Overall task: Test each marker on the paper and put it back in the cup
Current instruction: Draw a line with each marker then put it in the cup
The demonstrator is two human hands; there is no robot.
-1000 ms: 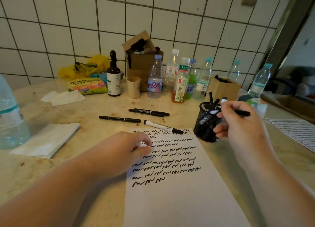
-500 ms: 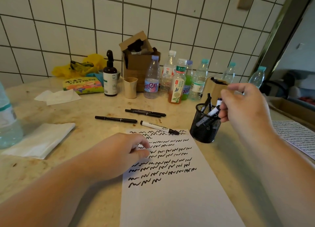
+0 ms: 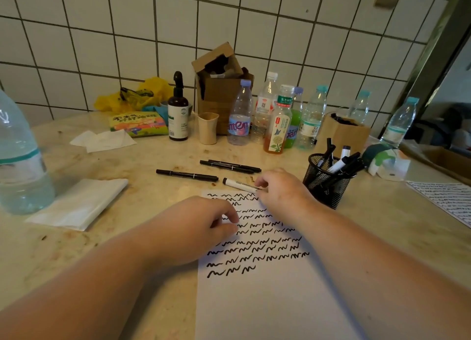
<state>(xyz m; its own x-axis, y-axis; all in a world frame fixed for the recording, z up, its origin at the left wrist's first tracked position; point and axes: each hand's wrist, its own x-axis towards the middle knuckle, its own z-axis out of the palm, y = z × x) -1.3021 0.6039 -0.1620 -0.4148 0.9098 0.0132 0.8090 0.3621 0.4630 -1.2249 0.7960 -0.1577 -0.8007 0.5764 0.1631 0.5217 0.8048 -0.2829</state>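
Resting palm-down, the left hand (image 3: 196,227) lies on the left edge of the white paper sheet covered in black squiggle rows (image 3: 257,296), its forearm running back toward the lower left. Its fingers (image 3: 229,216) are loosely curled, holding nothing, tips pressed on the sheet over the upper squiggles. Well left of these fingers lie a folded white tissue (image 3: 79,202) and a large clear water bottle (image 3: 19,158). Beyond them, away from the person, a slim black marker (image 3: 187,175) lies flat on the beige marble counter (image 3: 132,166), and farther back a pair of black markers (image 3: 230,166) lie side by side.

Between the two hands, just past the top edge of the sheet, lies a white-barrelled marker with a black cap (image 3: 239,184). The right hand (image 3: 283,189) reaches forward from the lower right, wrist above the sheet's right side, knuckles up. Its thumb and forefinger (image 3: 262,180) are pinched together on the right end of that marker, which lies flat on the counter; nothing stands between fingers and marker.

Just right of this hand stands a black wire-mesh cup (image 3: 323,184) with several markers leaning in it. Behind, along the tiled wall, stand plastic drink bottles (image 3: 276,128) and a brown cardboard box (image 3: 221,89).
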